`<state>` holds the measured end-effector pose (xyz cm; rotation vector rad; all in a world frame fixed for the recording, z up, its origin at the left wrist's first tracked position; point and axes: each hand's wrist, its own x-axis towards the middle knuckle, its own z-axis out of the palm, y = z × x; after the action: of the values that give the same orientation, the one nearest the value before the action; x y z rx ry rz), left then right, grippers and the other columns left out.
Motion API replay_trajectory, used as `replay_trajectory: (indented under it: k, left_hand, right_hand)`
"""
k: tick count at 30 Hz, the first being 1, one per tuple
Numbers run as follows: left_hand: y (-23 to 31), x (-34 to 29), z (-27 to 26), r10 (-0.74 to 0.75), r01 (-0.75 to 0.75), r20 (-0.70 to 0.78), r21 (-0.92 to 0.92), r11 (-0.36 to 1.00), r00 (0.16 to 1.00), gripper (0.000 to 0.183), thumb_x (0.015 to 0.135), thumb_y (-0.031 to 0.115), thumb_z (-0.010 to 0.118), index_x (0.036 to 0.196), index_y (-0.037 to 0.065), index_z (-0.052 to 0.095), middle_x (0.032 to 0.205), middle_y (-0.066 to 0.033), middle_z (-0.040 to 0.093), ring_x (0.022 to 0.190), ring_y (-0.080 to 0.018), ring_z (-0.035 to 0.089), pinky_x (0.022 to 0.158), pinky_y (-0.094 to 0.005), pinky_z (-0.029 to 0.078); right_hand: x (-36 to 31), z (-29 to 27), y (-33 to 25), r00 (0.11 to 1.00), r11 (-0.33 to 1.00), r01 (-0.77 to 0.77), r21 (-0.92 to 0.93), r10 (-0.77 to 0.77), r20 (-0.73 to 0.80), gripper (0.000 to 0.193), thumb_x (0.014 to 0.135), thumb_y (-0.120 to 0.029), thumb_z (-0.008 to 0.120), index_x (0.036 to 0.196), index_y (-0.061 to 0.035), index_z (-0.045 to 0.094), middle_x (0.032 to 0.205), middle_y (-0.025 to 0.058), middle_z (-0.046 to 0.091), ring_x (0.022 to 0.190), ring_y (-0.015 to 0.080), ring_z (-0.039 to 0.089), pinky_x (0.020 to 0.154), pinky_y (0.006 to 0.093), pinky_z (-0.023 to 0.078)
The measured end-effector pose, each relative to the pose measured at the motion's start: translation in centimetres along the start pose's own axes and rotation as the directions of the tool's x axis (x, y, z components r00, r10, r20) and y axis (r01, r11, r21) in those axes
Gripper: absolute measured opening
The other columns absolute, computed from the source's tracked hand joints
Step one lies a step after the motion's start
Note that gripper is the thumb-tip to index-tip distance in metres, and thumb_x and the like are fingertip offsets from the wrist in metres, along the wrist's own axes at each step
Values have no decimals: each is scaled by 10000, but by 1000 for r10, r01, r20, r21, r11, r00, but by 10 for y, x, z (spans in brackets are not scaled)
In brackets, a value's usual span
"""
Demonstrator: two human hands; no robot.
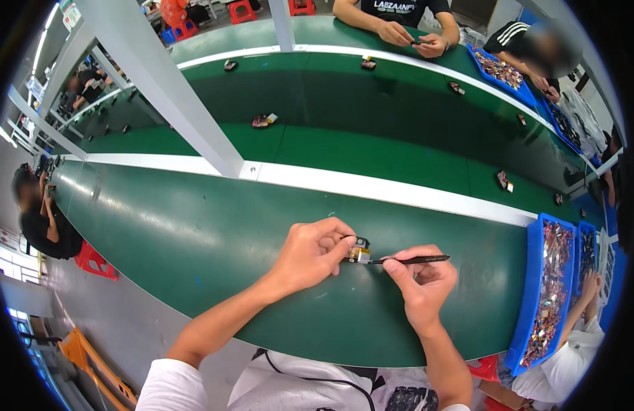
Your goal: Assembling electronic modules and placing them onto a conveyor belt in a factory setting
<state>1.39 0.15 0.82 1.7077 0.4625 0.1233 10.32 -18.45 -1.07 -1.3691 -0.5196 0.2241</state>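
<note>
Between the thumb and fingers of my left hand (313, 252) is a small electronic assembly (359, 254), with a black part at its top and a silver and yellow part below. My right hand (422, 274) grips a slim black pointed tool, which looks like tweezers (423, 259), much as one holds a pen. Its tip meets the right side of the assembly, close to the silver part. Both hands are just over the green worktable (262, 212). My left fingers partly cover the assembly, so its far side is hidden.
To the right stands a long blue bin (534, 294) full of small colourful parts, with a second blue bin (586, 253) of dark parts beyond. Past a white rail (399, 195), a green conveyor belt (372, 144) carries scattered small assemblies (263, 121). Other people sit around the line.
</note>
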Motion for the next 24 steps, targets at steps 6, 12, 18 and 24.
replay_trajectory:
  k: [6,12,18,24]
  left_hand:
    - [-11,-4,8,47,-46,4,-77,996,999,136,990,81,651,1046,-42,671,753,-65,703,549,-76,617,443,-231,437]
    - [-21,-3,11,53,-55,-29,-92,994,998,144,990,71,652,1057,-57,663,791,-82,712,549,-79,611,448,-231,441]
    - [-18,-6,12,37,-42,-58,-96,994,998,142,990,55,648,1070,-61,660,815,-96,719,546,-82,607,456,-233,454]
    - [-18,-8,12,17,-25,-65,-131,991,998,145,989,46,642,1080,-66,655,817,-102,720,551,-87,615,454,-234,460]
  right_hand:
    - [0,4,7,997,984,62,-165,-56,46,163,787,33,842,890,0,720,677,-18,639,484,-1,441,458,194,278]
    - [-3,4,14,999,963,41,-267,-31,43,159,788,-15,854,884,-14,728,607,-42,603,451,-6,412,444,206,241]
    - [-4,3,11,998,948,28,-317,-6,69,141,814,13,820,891,8,702,698,6,646,485,3,453,461,191,288]
    - [-1,7,11,999,945,43,-323,-40,16,142,796,-31,852,874,-9,735,554,-47,569,440,-7,403,437,203,247]
